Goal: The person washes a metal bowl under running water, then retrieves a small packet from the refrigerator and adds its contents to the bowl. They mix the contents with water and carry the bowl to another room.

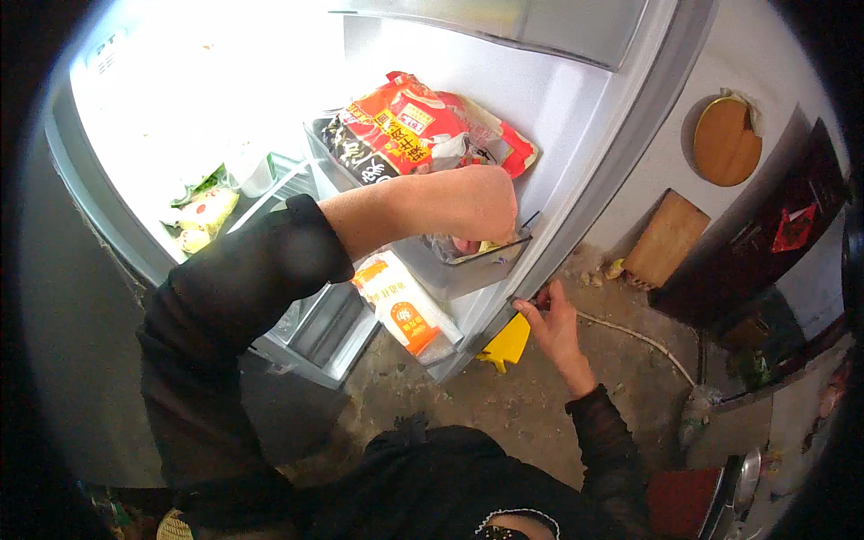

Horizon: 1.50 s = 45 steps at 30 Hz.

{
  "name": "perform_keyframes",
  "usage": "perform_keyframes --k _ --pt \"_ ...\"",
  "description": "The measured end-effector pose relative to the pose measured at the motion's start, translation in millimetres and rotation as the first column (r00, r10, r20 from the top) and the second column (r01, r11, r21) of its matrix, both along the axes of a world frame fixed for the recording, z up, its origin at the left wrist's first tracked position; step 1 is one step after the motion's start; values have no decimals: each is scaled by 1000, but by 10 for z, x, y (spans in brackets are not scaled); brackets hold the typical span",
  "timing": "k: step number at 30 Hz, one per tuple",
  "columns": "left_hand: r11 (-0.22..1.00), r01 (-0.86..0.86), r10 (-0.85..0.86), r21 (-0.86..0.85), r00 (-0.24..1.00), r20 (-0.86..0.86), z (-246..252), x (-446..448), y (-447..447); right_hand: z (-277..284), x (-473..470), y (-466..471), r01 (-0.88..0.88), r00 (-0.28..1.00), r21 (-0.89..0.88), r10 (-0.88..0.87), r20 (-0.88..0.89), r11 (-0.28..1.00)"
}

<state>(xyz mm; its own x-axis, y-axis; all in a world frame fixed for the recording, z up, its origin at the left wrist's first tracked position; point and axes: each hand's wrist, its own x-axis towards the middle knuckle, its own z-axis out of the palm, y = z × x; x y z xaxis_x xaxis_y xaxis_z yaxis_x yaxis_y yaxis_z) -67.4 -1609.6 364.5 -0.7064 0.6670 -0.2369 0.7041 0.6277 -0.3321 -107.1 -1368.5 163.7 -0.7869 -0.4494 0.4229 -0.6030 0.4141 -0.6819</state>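
A refrigerator door point(570, 135) stands open before me. My left hand point(496, 202) is bent down into a clear plastic door bin point(466, 280); its fingers are mostly hidden, and whether they hold something does not show. At the bin's right end, a thin plastic bag and something yellowish are partly visible. My right hand point(557, 324) grips the door's outer edge, thumb on the near side. Beyond my left forearm, a red and black noodle package point(418, 125) leans in the bin. Below the bin, a white and orange packet point(405, 304) lies on a lower door shelf.
Brightly lit shelves at left hold a yellow food bag point(206, 209) and a clear container point(253, 175). A yellow plastic object point(506, 341) is under the door edge. A pale hose point(648, 344) crosses the floor. Two wooden boards, one round point(727, 143), one rectangular point(668, 236), rest by the wall.
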Motion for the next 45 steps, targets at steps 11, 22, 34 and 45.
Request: perform_keyframes --k 11,22,34,45 --pt "956 -201 272 213 878 -393 193 273 149 5 11 40 -26 1000 -25 25 -16 999" --pt "552 -490 468 674 852 236 -111 324 148 7 24 56 -48 997 14 49 -58 999" --pt "868 -241 327 434 935 -135 -61 203 49 35 77 73 -37 998 7 38 -40 999" --pt "904 -232 280 360 956 -86 8 284 142 29 141 85 -46 999 -12 46 -10 999"
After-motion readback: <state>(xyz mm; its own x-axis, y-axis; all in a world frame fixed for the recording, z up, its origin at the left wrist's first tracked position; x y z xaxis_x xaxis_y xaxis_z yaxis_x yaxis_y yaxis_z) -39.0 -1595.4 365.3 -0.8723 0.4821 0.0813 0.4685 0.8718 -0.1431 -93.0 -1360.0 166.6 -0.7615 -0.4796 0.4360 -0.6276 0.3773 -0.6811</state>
